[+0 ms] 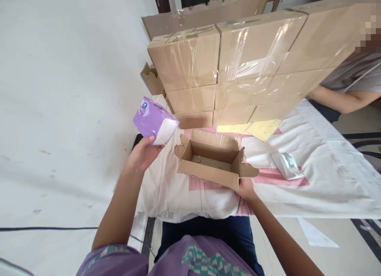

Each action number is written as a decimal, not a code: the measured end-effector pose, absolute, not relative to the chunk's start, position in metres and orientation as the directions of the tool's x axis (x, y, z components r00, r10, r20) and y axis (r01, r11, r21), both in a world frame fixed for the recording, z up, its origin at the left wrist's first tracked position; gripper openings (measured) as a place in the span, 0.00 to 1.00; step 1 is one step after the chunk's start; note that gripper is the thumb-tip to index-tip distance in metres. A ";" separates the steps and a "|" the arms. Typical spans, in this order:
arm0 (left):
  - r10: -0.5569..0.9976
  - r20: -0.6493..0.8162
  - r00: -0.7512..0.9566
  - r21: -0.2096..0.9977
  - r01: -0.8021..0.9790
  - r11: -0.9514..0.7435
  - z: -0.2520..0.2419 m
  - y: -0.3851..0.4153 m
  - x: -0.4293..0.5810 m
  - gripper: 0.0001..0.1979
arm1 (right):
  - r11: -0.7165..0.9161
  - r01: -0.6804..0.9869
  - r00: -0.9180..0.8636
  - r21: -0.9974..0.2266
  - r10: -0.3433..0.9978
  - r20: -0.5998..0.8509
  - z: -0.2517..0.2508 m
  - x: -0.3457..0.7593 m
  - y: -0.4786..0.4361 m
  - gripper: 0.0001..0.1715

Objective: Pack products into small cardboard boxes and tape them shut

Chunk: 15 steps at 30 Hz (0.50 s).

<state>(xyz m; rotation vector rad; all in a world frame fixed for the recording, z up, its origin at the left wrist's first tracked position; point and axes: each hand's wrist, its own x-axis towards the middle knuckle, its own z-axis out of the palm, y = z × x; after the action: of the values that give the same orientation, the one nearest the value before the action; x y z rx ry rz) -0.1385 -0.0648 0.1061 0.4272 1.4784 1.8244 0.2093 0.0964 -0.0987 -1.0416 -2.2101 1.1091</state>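
Observation:
My left hand (145, 151) grips a purple and white soft plastic pack (153, 123), raised left of the box near the wall. Its thumb lies on the pack's front and the other fingers are behind it. On the table in front of me is a small cardboard box (208, 171), open at the top with ragged flaps; the inside that shows is bare. My right hand (246, 188) holds the box at its near right corner, its fingers partly hidden by the cardboard.
Taped cardboard boxes (247, 50) form a wall across the back of the cloth-covered table (214, 202). Yellow sheets (263, 129) lie before them. A white tape dispenser (288, 165) sits to the right. Another person's arm (336, 99) shows at far right. A white wall (59, 109) borders the left.

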 end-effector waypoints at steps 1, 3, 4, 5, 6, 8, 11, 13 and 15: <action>0.738 -0.196 -0.646 0.938 -0.342 -0.051 0.109 -0.061 -0.122 0.20 | 0.397 0.414 -0.619 -0.819 0.783 0.067 -0.096 0.208 0.095 0.18; 0.757 -0.215 -0.616 0.936 -0.350 -0.019 0.110 -0.054 -0.092 0.24 | 0.420 0.389 -0.635 -0.820 0.767 0.092 -0.092 0.207 0.091 0.20; 0.757 -0.221 -0.615 0.938 -0.346 -0.008 0.108 -0.051 -0.078 0.27 | 0.439 0.369 -0.642 -0.819 0.758 0.117 -0.092 0.206 0.090 0.21; 0.753 -0.229 -0.616 0.940 -0.340 0.008 0.105 -0.048 -0.067 0.30 | 0.460 0.347 -0.647 -0.817 0.748 0.147 -0.091 0.205 0.089 0.22; 0.748 -0.247 -0.616 0.942 -0.335 0.036 0.102 -0.045 -0.057 0.31 | 0.480 0.326 -0.649 -0.814 0.740 0.176 -0.092 0.205 0.088 0.24; 0.744 -0.304 -0.595 0.936 -0.332 0.116 0.095 -0.040 -0.044 0.34 | 0.504 0.302 -0.645 -0.810 0.733 0.216 -0.094 0.204 0.089 0.27; 0.742 -0.378 -0.554 0.922 -0.293 0.252 0.086 -0.034 -0.035 0.35 | 0.505 0.316 -0.649 -0.804 0.733 0.205 -0.099 0.204 0.090 0.28; 0.743 -0.412 -0.528 0.911 -0.236 0.337 0.085 -0.030 -0.032 0.33 | 0.513 0.326 -0.662 -0.794 0.723 0.196 -0.103 0.204 0.091 0.27; 0.743 -0.441 -0.503 0.895 -0.188 0.404 0.088 -0.027 -0.026 0.29 | 0.536 0.326 -0.667 -0.779 0.714 0.212 -0.106 0.204 0.092 0.28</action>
<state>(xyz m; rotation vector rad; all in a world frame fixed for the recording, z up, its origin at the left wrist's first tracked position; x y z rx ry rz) -0.0257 -0.0266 0.0877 0.4870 1.7294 1.2541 0.2042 0.0919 -0.1058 -0.8405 -2.2591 0.9943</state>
